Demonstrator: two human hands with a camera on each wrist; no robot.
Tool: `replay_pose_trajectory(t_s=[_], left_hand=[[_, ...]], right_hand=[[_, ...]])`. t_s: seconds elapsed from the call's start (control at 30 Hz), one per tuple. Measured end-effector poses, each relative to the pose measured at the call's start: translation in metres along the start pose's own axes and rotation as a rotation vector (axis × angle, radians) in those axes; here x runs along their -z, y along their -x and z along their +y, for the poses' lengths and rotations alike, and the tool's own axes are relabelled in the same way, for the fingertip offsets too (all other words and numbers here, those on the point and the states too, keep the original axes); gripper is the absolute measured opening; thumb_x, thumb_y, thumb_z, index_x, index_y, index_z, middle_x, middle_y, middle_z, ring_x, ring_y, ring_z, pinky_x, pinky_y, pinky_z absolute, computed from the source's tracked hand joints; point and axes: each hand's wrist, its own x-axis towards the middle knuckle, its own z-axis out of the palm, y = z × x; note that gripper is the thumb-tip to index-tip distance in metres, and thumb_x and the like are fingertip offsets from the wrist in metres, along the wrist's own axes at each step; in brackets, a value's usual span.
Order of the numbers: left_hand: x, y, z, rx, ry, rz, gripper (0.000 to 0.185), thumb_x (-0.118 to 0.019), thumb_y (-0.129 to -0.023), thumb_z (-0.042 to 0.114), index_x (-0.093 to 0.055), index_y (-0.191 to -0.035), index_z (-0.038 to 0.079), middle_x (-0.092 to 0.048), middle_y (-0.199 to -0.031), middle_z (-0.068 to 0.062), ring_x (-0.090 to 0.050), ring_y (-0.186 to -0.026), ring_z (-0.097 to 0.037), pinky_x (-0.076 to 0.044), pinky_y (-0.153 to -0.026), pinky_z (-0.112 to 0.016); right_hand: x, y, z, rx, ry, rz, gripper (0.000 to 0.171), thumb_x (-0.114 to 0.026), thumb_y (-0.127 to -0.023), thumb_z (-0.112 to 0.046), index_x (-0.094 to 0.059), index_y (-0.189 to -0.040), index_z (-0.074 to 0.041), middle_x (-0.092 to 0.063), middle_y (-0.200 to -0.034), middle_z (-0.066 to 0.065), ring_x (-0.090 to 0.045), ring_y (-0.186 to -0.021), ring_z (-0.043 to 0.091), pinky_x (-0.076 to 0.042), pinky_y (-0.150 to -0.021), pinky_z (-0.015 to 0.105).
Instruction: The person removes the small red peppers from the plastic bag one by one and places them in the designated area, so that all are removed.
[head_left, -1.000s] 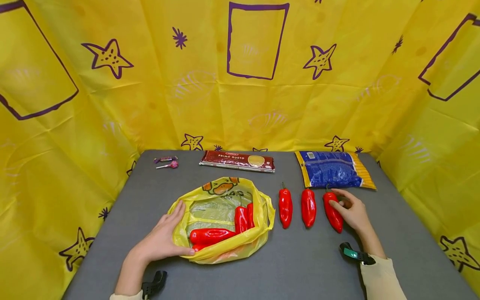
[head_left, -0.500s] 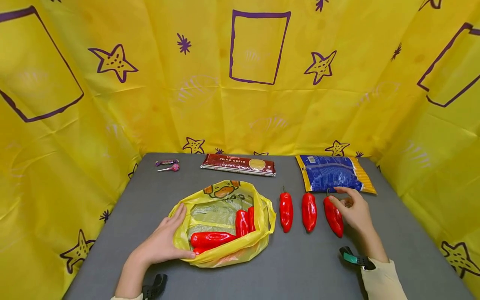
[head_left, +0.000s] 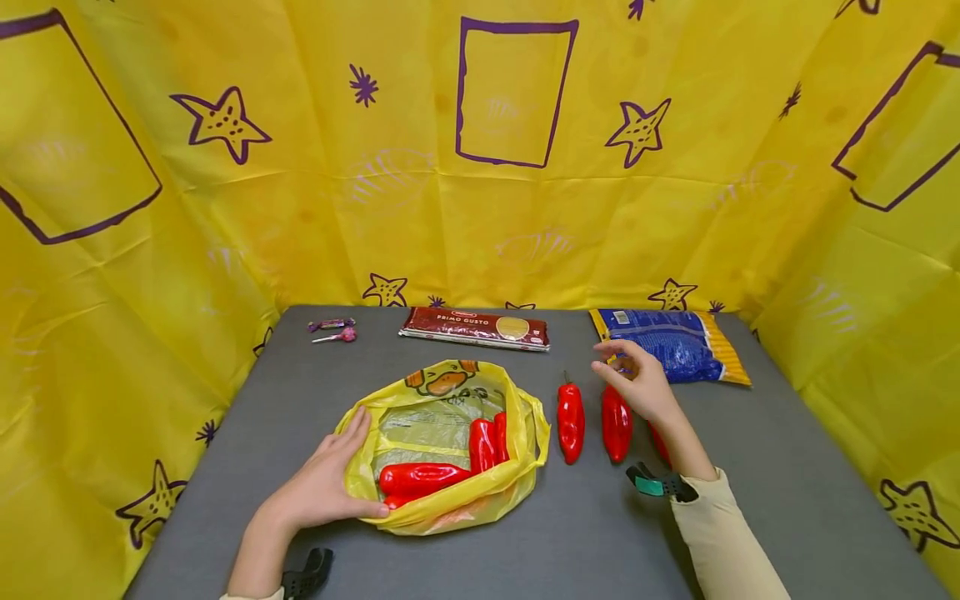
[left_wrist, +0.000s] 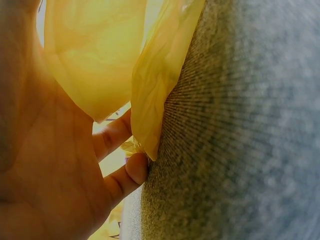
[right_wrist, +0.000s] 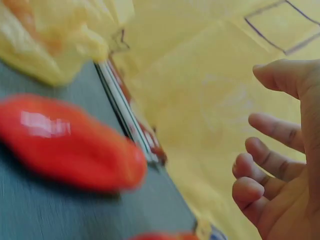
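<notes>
**Peppers going into a yellow bag — right hand between picks**

A yellow bag [head_left: 442, 442] lies open on a grey table [head_left: 585, 533], with red peppers already inside. The left hand [head_left: 326, 483] rests on the bag's left rim, thumb along its near edge, fingers relaxed, holding it open. Right of the bag, three more peppers lie in a row on the table: the nearest [head_left: 571, 421], a middle one [head_left: 617, 422], and a third mostly hidden behind the right wrist. The right hand [head_left: 637, 385] hovers above the middle pepper — fingers loosely spread, holding nothing. Judging by this, the step in hand is picking a pepper; the next move calls for lowering and closing the fingers around one.
</notes>
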Motion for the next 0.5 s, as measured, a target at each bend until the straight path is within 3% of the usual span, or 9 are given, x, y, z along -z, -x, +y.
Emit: replay_pose_trajectory(t_s=[0.13,0.5], left_hand=[[-0.001,-0.001,0.001,-0.004,0.009,-0.006,0.143,-0.089,-0.068,0.073,-0.015,-0.171,0.008,-0.009,-0.179,-0.013,-0.037,-0.141,-0.04,-0.041,-0.11,-0.067],[0.001,0.0,0.0,-0.008,-0.006,0.006,0.143,-0.089,-0.067,0.073,-0.016,-0.171,0.007,-0.01,-0.179,-0.013,-0.039,-0.139,-0.039,-0.042,-0.109,-0.065]], right_hand=[[-0.018,-0.011,-0.013,0.013,-0.027,-0.07,0.033,-0.073,-0.1,-0.013,-0.069,-0.13,-0.001,-0.068,-0.121,0.024,-0.067,-0.096,0.018,-0.053,-0.082,0.023],[-0.067,-0.046,-0.047,0.112,-0.061,-0.207,0.03,-0.076,-0.098,-0.014,-0.071,-0.126,-0.003,-0.071,-0.11,0.013,-0.066,-0.092,0.024,-0.054,-0.077,0.031]])
